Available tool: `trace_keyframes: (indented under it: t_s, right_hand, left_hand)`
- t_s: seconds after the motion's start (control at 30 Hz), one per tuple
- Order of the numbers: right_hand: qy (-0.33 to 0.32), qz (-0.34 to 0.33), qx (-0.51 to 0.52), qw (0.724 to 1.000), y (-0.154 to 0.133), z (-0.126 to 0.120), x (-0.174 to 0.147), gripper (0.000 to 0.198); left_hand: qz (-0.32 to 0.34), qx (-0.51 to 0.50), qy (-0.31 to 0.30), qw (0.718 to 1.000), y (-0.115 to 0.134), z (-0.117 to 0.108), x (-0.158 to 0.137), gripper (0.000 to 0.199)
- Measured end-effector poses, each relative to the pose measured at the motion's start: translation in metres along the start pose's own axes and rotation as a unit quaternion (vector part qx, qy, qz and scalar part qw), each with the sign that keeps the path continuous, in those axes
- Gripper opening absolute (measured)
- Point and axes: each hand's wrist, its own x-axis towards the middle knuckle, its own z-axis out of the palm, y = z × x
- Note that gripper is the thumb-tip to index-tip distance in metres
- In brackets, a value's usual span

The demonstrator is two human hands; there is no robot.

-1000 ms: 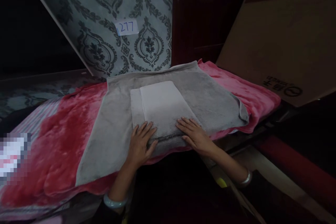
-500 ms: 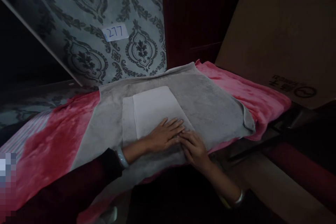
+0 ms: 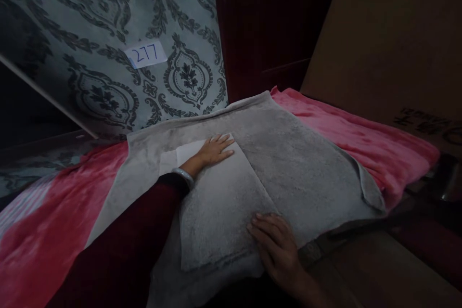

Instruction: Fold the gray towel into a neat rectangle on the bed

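A pale grey folded cloth [image 3: 220,207] lies flat on a larger grey plush cloth [image 3: 306,168]. Near its far edge, my left hand [image 3: 215,149] rests palm down on it, fingers spread. My right hand [image 3: 276,243] touches the folded cloth's right edge, close to my body, its fingers stretched out side by side. Neither hand grasps anything. Under the grey cloth a pink blanket [image 3: 364,139] shows on both sides.
Behind stands a patterned panel [image 3: 187,77] bearing a paper label [image 3: 146,54] marked 277. Beside it is a dark red panel [image 3: 267,33]. A large cardboard box [image 3: 390,43] leans at the right. Dark floor shows at the lower right.
My left hand has slid away from me to the folded cloth's far edge. My right hand has come nearer to me, so the two are now apart. The view has shifted slightly.
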Motion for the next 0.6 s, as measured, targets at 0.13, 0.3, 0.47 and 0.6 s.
trace_keyframes:
  t_s: [0.13, 0.3, 0.47, 0.6]
  right_hand:
    - [0.014, -0.002, -0.015, 1.000, 0.000, 0.003, 0.001, 0.062]
    - [0.024, -0.016, -0.013, 0.999, 0.001, 0.002, 0.004, 0.059]
    - [-0.017, -0.002, 0.011, 1.000, -0.012, -0.018, 0.026, 0.055]
    - [-0.110, -0.070, 0.047, 0.990, -0.042, -0.019, 0.063, 0.050]
  left_hand:
    - [-0.059, -0.029, 0.001, 0.998, -0.020, 0.000, 0.015, 0.065]
    - [-0.089, 0.025, 0.085, 0.992, -0.012, -0.006, 0.008, 0.060]
    - [-0.028, 0.023, 0.101, 0.994, 0.014, -0.011, -0.034, 0.057]
    - [0.121, -0.062, 0.064, 0.989, 0.043, 0.005, -0.096, 0.056]
